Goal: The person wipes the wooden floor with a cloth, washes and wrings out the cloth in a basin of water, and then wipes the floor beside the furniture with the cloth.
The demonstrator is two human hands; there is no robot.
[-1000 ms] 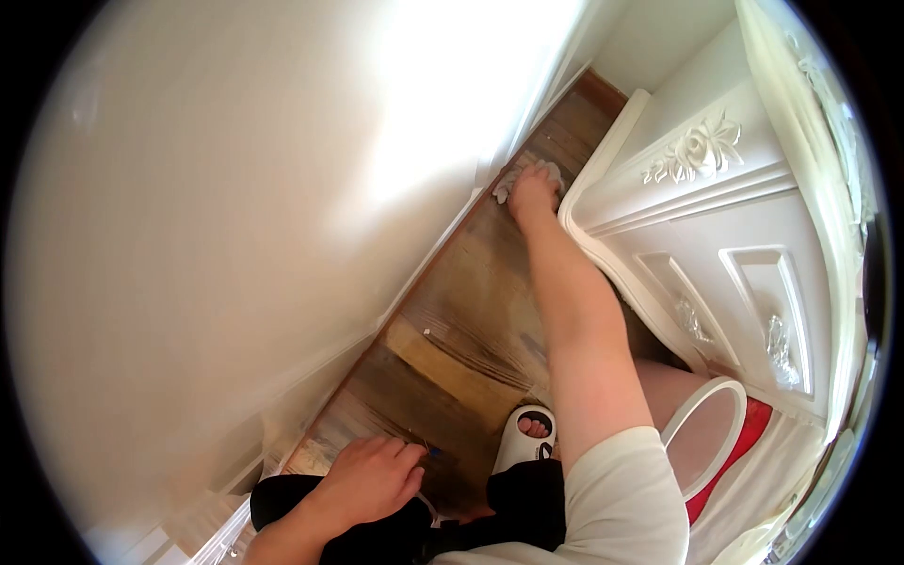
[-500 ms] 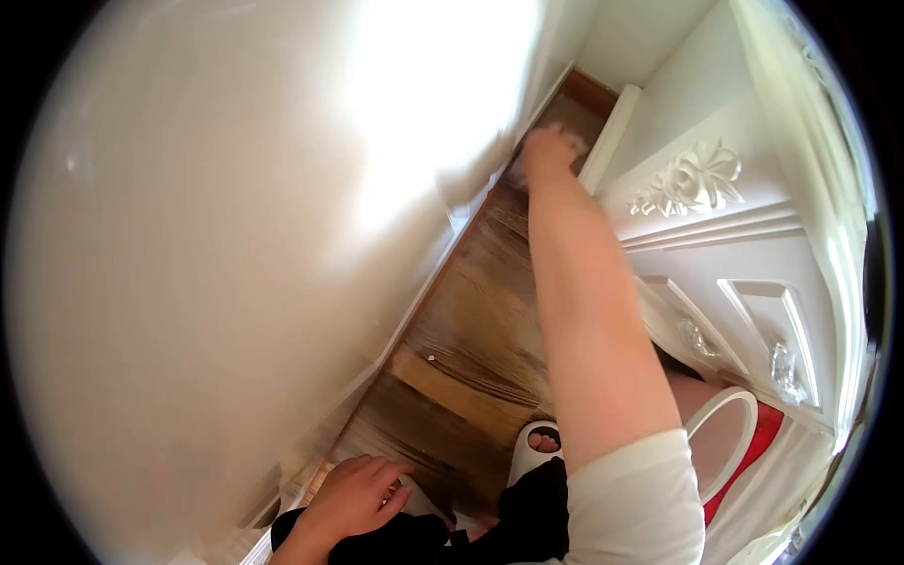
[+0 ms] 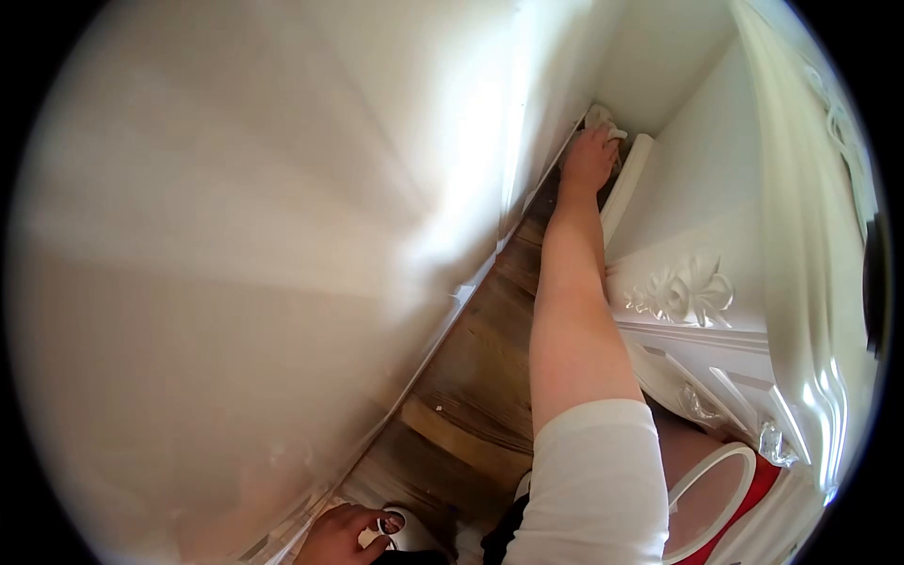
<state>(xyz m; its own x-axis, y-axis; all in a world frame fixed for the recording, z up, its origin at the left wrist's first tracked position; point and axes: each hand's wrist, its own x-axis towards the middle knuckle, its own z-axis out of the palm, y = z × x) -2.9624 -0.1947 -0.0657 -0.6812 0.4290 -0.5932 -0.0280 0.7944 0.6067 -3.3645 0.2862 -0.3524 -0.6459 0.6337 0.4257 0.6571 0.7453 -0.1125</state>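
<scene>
My right hand [image 3: 589, 160] reaches far down the narrow strip of floor, into the corner where the wall meets the white furniture. Its fingers are closed on a pale, crumpled cloth [image 3: 599, 117], pressed low against the corner. Part of the cloth is hidden by the hand. Near the bottom edge, my left hand [image 3: 341, 535] rests by my knee, holding nothing, with the thumb apart from loosely bent fingers. Brown wood-patterned floor [image 3: 476, 363] runs between the two hands.
A white cabinet [image 3: 697, 184] with a carved flower [image 3: 692, 290] and clear knobs lines the right side. Below it sits a white-rimmed pinkish bin [image 3: 702, 490] beside something red [image 3: 758, 490]. A glossy pale wall [image 3: 235, 282] borders the left. A white slipper [image 3: 410, 529] shows below.
My right hand has moved farther away along the floor into the corner, where the cloth now shows clearly. My left hand sits lower in view as the camera has shifted.
</scene>
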